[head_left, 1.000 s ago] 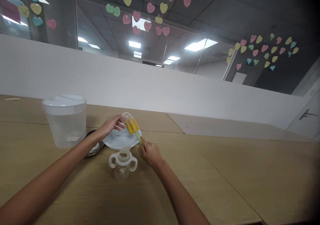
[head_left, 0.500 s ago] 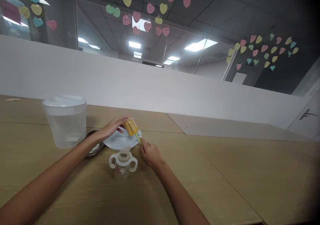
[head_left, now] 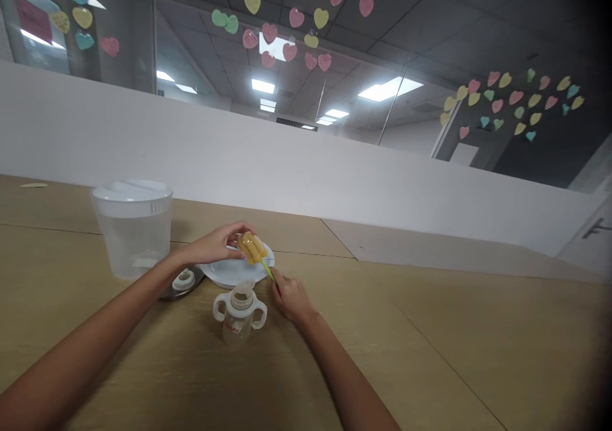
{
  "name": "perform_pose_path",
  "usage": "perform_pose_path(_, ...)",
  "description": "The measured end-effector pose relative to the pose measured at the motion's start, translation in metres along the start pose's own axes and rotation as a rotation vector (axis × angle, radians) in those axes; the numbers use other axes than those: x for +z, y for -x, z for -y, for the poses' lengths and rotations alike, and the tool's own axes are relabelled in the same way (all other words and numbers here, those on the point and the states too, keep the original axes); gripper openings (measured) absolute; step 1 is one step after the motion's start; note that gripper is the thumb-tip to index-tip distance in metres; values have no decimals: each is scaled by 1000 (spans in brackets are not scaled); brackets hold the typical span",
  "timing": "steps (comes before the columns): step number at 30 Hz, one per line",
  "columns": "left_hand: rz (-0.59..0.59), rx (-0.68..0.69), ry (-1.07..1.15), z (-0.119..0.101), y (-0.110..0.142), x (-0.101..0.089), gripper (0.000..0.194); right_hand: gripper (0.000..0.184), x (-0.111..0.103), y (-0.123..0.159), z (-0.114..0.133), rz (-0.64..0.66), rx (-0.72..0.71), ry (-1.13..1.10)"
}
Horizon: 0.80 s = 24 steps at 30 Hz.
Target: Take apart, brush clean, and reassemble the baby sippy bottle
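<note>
My right hand pinches the thin green handle of a brush with a yellow sponge head. The head is tilted up over a white plate. My left hand curls its fingers round the far end of the sponge, where a clear cap barely shows. A clear baby bottle with two side handles stands upright on the table just in front of the plate, between my arms.
A large clear lidded pitcher stands at the left. A dark saucer with a small white bottle part lies beside the plate. A white partition wall runs along the back of the wooden table.
My left hand has lowered the clear cap over the sponge head and closed round it. The brush head has dropped nearer the plate. The camera has shifted slightly.
</note>
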<state>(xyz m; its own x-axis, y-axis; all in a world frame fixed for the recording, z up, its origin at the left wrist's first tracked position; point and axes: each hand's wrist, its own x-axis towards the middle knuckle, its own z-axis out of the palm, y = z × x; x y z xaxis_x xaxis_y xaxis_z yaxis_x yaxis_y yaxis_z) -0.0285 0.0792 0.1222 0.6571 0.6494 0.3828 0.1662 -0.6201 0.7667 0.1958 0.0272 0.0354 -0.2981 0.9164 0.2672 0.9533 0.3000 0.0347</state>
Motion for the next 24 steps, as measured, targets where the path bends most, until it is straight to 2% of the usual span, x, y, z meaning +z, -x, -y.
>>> perform_pose_path(3, -39, -21, -25, 0, 0, -2, 48, 41, 2, 0, -2, -34, -12, -20)
perform_pose_path(5, -115, -71, -30, 0, -1, -3, 50, 41, 4, -1, -3, -67, -21, -49)
perform_pose_path(9, -409, -90, 31, -3, -6, -8, 53, 40, 5, -2, -6, -155, 23, -100)
perform_pose_path(12, -545, -75, 72, -9, -4, -16, 53, 38, 3, -4, -8, -203, 190, -146)
perform_pose_path(15, -526, -69, 49, -18, 0, -22, 53, 35, 0, -7, -12, -218, 420, -192)
perform_pose_path(18, -458, -81, -15, -25, 4, -22, 53, 32, -1, -9, -16, -166, 571, -202)
perform_pose_path(20, -418, -105, -86, -28, 5, -20, 52, 32, 0, -9, -18, -99, 599, -169)
perform_pose_path(24, -385, -177, -240, -30, 8, -21, 52, 27, 7, -9, -20, 2, 559, -104)
